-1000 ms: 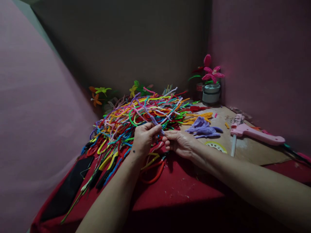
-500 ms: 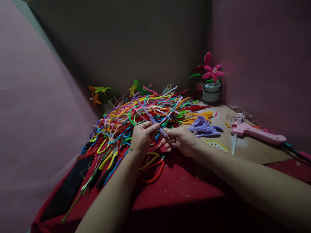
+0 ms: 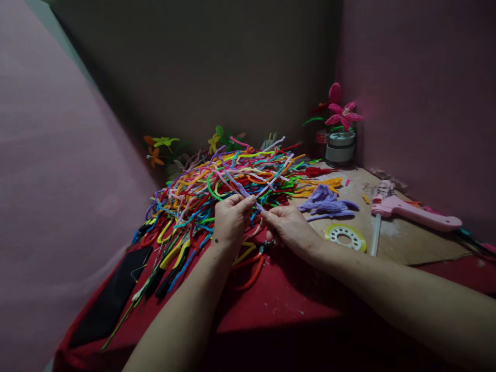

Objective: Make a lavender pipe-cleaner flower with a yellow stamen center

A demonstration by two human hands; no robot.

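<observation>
Between my two hands is a purple pipe cleaner point(image 3: 237, 183), slanting up and left over the pile. My left hand point(image 3: 231, 219) pinches it between thumb and forefinger. Close beside it, my right hand point(image 3: 290, 227) pinches the lower end with its fingertips. Behind them lies a big tangled heap of many-coloured pipe cleaners point(image 3: 194, 178). Right of the heap, a bundle of purple pipe cleaners point(image 3: 325, 201) rests on a brown board point(image 3: 411, 243). Under my hands, red-handled pliers or scissors point(image 3: 250, 274) lie on the red cloth point(image 3: 279, 305); their exact kind is partly hidden.
A pink glue gun point(image 3: 418, 213) and a yellow-edged tape roll point(image 3: 346, 237) lie on the right. A pot point(image 3: 340, 149) with a pink flower stands behind. At left are a black phone-like slab point(image 3: 112, 297), yellow-and-black handled pliers point(image 3: 178, 261) and orange flowers point(image 3: 155, 156).
My right hand's fingers have shifted and now close on the purple pipe cleaner's lower end. The tape roll shows more fully as my right forearm sits lower. The view has shifted slightly.
</observation>
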